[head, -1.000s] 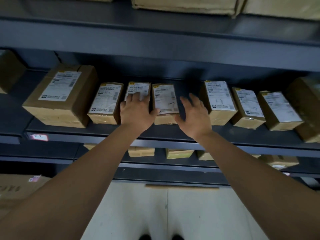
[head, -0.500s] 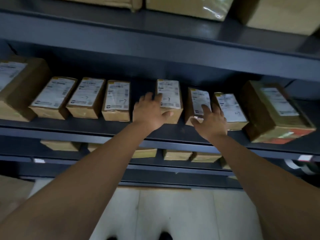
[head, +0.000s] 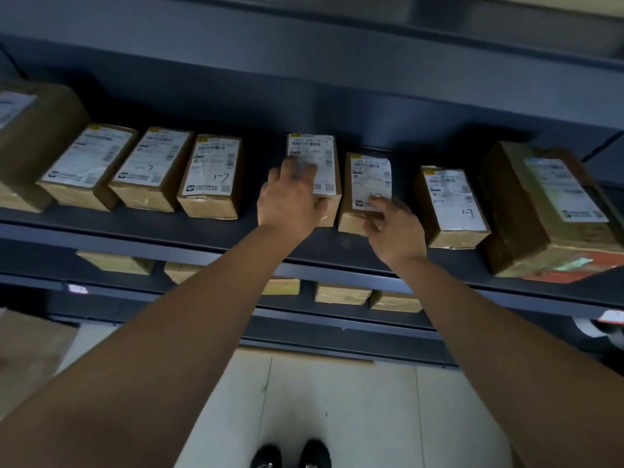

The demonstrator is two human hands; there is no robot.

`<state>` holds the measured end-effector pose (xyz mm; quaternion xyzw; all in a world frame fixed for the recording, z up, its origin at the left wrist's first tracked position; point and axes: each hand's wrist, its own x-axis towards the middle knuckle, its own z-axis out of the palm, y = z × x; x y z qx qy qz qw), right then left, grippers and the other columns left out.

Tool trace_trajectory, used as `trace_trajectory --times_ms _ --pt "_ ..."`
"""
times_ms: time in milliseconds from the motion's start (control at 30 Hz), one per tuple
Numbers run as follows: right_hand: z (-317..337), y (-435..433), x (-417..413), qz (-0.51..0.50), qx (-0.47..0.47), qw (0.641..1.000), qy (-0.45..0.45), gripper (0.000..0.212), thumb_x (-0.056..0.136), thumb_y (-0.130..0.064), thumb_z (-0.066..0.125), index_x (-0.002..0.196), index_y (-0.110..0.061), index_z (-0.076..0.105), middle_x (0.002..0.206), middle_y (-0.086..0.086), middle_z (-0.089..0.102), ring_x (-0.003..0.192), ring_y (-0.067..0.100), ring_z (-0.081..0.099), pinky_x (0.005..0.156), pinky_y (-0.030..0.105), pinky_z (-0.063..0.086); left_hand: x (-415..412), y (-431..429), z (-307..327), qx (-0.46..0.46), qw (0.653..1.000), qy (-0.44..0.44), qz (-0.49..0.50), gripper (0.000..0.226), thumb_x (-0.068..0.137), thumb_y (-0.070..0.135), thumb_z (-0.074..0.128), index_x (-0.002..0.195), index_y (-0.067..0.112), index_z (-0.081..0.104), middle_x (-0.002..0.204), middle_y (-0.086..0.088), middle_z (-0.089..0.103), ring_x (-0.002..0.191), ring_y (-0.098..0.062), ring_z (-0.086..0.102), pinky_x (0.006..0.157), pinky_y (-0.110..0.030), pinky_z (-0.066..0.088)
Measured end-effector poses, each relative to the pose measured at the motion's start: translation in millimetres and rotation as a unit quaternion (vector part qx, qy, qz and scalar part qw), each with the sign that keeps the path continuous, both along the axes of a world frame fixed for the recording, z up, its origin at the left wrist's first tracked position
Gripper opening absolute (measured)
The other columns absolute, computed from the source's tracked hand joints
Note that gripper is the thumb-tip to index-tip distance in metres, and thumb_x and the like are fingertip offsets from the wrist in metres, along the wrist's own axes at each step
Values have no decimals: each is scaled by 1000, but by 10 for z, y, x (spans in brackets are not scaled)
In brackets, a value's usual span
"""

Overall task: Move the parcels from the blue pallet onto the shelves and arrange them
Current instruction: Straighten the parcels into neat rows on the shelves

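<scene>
Small brown parcels with white labels stand in a row on the dark middle shelf (head: 135, 236). My left hand (head: 290, 201) grips one parcel (head: 317, 148) near the middle, fingers blurred across its label, thumb at its front. My right hand (head: 393, 229) holds the front corner of the neighbouring parcel (head: 369, 173), which sits slightly forward of the first. Three more parcels (head: 212, 177) stand close together to the left, and a single one (head: 452, 204) to the right. The blue pallet is out of view.
A larger box (head: 547, 204) with red tape lies at the shelf's right end, another big box (head: 33, 136) at the left end. Several parcels (head: 341, 293) sit on the shelf below. A carton (head: 27, 349) stands low left. My shoes (head: 290, 454) are on the pale floor.
My view has swung right along the shelf. My left hand went from the left parcels to the middle one and over its top. My right hand slid down to the neighbouring parcel's front corner.
</scene>
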<state>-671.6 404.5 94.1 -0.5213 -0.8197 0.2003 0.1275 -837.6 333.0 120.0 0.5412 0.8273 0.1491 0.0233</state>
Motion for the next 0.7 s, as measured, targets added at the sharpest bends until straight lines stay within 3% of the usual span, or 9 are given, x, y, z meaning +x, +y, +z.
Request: trace_trajectory --times_ms 500,700 --pt "50 -121 -383 28 -19 999 1 44 95 -31 58 138 -28 49 143 4 44 125 26 48 101 37 43 -566 -247 26 -23 999 1 -34 67 89 43 62 144 17 37 151 -11 30 136 -34 32 110 -45 33" --pt "116 -160 -300 41 -20 997 -55 58 95 -35 56 148 -28 33 154 8 29 135 31 39 105 43 42 -488 -289 159 -74 997 29 -13 78 87 65 46 149 22 25 156 -6 22 142 -32 20 110 -49 26"
